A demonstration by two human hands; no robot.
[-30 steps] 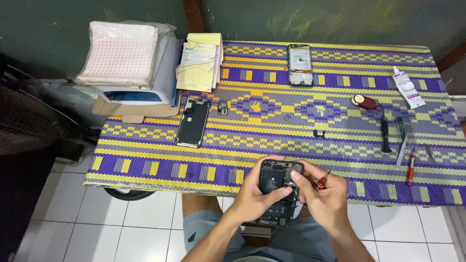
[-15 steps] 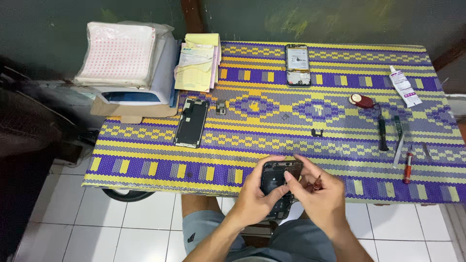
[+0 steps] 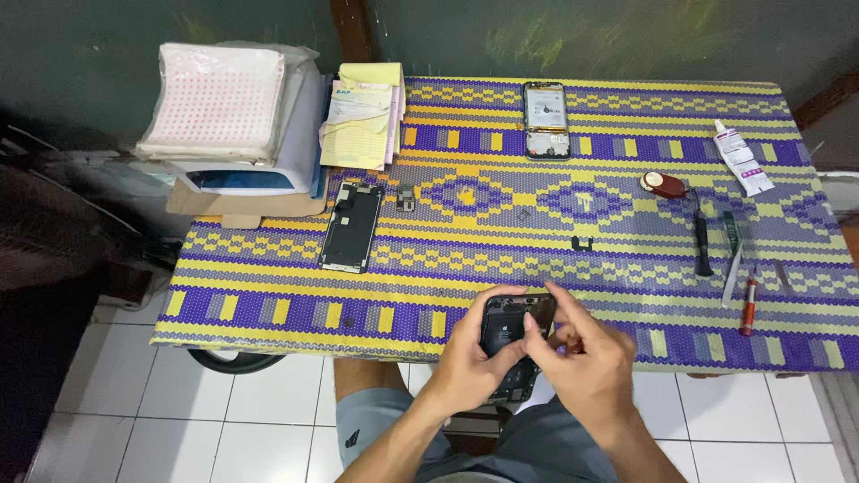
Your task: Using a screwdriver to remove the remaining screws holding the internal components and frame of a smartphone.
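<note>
My left hand (image 3: 470, 362) gripped the opened phone (image 3: 512, 333); my right hand (image 3: 582, 358) pinched its top edge. A white glue tube (image 3: 742, 158) with a purple label lay at the desk's (image 3: 268, 309) far right.

A small phone-repair workbench is shown. An opened phone (image 3: 513, 344) is held at the near edge of a table (image 3: 268, 309) covered with a woven purple-and-yellow mat. A detached screen (image 3: 351, 225) and a second opened phone (image 3: 546, 119) are laid out farther back. Hand tools (image 3: 725, 250) and a glue tube (image 3: 742, 158) are placed at the right; receipt pads (image 3: 362, 125) are stacked at the far left.
</note>
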